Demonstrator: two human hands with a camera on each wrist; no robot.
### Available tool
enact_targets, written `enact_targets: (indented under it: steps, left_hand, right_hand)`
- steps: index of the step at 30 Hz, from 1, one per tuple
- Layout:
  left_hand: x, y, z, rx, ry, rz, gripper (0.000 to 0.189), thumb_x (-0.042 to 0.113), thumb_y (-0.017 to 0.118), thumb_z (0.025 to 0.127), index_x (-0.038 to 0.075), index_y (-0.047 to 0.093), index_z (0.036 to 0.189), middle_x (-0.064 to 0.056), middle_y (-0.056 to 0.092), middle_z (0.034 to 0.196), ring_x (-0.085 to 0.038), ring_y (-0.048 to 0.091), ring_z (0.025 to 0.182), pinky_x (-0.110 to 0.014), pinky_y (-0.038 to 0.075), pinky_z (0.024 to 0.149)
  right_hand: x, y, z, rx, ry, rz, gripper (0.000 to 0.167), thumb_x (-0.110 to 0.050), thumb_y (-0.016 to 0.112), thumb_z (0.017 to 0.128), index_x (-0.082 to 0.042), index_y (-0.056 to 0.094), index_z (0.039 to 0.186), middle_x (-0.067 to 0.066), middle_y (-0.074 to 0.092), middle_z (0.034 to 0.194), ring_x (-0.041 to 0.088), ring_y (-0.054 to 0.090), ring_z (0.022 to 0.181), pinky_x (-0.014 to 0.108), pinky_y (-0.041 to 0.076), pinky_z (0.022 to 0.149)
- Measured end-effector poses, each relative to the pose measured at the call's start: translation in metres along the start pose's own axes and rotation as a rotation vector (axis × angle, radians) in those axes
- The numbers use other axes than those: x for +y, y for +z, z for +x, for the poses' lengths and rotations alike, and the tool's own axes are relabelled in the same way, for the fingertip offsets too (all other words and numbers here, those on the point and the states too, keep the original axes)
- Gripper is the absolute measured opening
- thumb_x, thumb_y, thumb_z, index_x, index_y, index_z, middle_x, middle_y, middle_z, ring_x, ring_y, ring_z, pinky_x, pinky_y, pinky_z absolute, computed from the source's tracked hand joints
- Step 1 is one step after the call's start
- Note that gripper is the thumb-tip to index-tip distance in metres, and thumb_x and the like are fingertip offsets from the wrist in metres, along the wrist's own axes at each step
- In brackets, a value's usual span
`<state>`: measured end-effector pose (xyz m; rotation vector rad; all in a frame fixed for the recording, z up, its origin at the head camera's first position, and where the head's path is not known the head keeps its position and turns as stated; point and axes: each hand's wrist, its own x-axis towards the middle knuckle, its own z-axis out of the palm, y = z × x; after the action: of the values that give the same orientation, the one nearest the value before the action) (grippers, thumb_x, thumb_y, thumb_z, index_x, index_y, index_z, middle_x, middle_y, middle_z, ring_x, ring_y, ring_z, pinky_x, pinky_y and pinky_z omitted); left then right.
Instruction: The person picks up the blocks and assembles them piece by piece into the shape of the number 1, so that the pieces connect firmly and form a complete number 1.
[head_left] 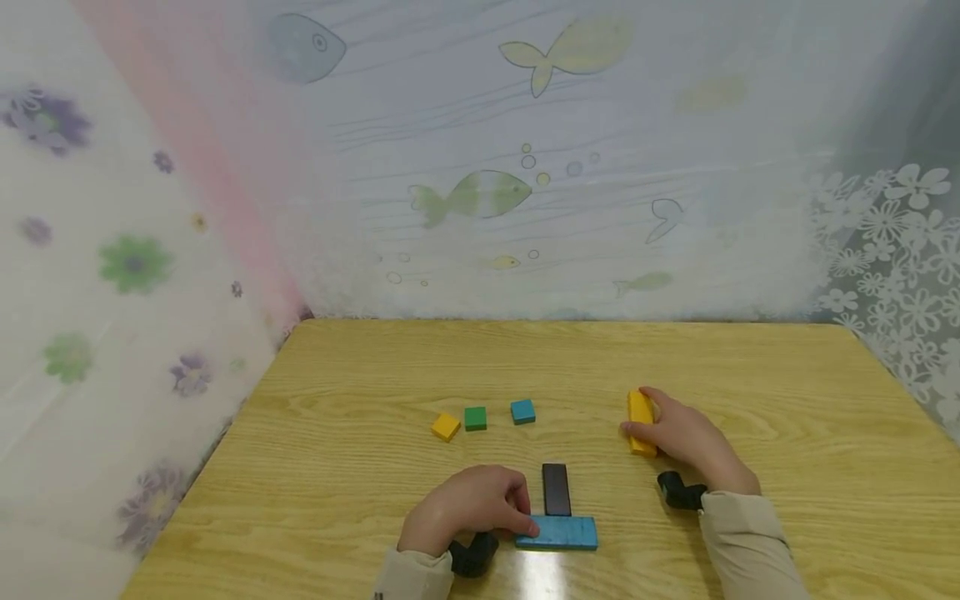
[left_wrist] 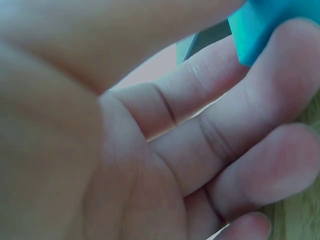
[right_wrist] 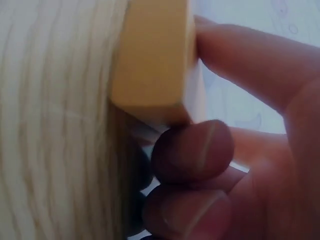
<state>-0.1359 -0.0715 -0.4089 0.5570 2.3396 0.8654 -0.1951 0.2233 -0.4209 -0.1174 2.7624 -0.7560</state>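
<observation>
Yellow bar point(head_left: 640, 408), a plain rectangular block, sits in the right hand point(head_left: 686, 433) toward the right of the wood-grained surface point(head_left: 360, 375), well apart from the other blocks; whether it rests fully or is slightly raised, I cannot tell. The right fingers are drawn in to its width, thumb on the near part and another finger at the far end. It looks like painted wood or hard plastic, so I would expect it to be light, stiff and hard to damage, though its smooth faces may slip if pinched only at a corner; the long sides near the middle seem the surest hold. The left hand point(head_left: 476, 504) grips the left end of the blue bar point(head_left: 562, 531), which lies crosswise at the near end of the dark bar point(head_left: 557, 490) and should handle much the same. Beyond lie a small yellow tile point(head_left: 446, 427), a green tile point(head_left: 476, 419) and a blue tile point(head_left: 522, 412). No brand, label or writing can be read on any block.
</observation>
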Motion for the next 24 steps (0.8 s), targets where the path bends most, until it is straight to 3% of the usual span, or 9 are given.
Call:
enact_targets:
  steps: [8,24]
  left_hand:
    - [0.001,0.000,-0.001,-0.002,-0.005,-0.010,0.016,0.031,0.071,0.075,0.020,0.059,0.074,0.008,0.058,0.063,-0.009,0.055,0.055,-0.025,0.041,0.054]
    - [-0.003,0.001,0.002,-0.010,-0.011,0.010,0.016,0.033,0.070,0.075,0.021,0.059,0.075,0.008,0.058,0.065,-0.008,0.054,0.056,-0.025,0.041,0.055]
  right_hand:
    - [-0.005,0.003,0.002,0.010,0.010,-0.004,0.074,-0.040,0.055,0.082,0.000,0.025,0.137,0.018,0.053,0.110,0.023,0.050,0.078,0.040,0.040,0.068]
    - [-0.011,0.008,0.004,0.002,0.017,0.023,0.072,-0.040,0.055,0.081,0.000,0.027,0.135,0.018,0.051,0.112,0.024,0.050,0.079,0.039,0.041,0.068]
